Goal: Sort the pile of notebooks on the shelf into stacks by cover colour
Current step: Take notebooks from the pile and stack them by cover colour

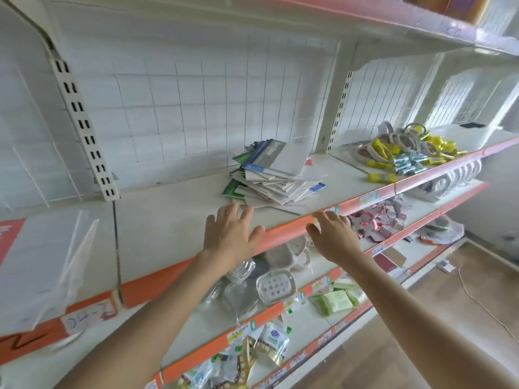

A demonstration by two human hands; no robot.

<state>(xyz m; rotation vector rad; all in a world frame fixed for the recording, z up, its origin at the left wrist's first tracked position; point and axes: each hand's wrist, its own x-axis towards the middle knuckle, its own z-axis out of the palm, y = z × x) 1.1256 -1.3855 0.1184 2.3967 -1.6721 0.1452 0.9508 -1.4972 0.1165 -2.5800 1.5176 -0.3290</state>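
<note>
Shelf [174,209]: white board with an orange front lip; the pile sits right of centre.
Pile of notebooks [269,175]: a slumped heap with grey, blue and green covers, sprawling from the back grid toward the lip.
Left hand [230,231]: fingers spread, holding nothing, and the nearer hand. The pile lies just ahead and slightly right, its front corner near the fingertips.
Right hand [331,237]: loosely spread and empty at the lip. The pile lies ahead and to its left.
Likely reach: forward, left hand first.

A shop: orange-edged shelves [373,196] with price labels [368,198], packaged goods [407,161]
</note>
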